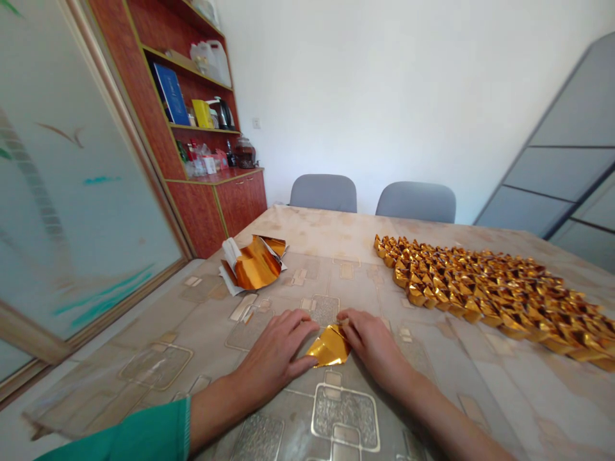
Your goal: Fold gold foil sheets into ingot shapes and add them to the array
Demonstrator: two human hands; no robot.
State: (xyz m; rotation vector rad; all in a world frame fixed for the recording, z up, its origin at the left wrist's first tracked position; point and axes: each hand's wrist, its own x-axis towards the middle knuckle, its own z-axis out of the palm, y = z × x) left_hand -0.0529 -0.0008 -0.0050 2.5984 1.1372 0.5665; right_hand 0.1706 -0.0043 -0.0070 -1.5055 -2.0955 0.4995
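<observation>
Right hand (369,340) pinches the gold foil sheet (330,347) on the table (206,346) by its right edge, while the left hand (276,342), thumb and fingers apart, touches its left corner. Farther, loose foil sheets (258,264) lie at left, and folded foil ingots (475,282) in rows at right.

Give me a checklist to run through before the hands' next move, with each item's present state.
1. Gold foil piece lies between the two hands: ok.
2. Left hand at the piece's left corner: ok.
3. Right hand at its right edge: ok.
4. Firmness of either hand's hold: cannot tell.
5. Rows of folded gold foil pieces apart from the hands: ok.
6. Loose gold foil sheets lying flat: not ok, they are curled.
</observation>
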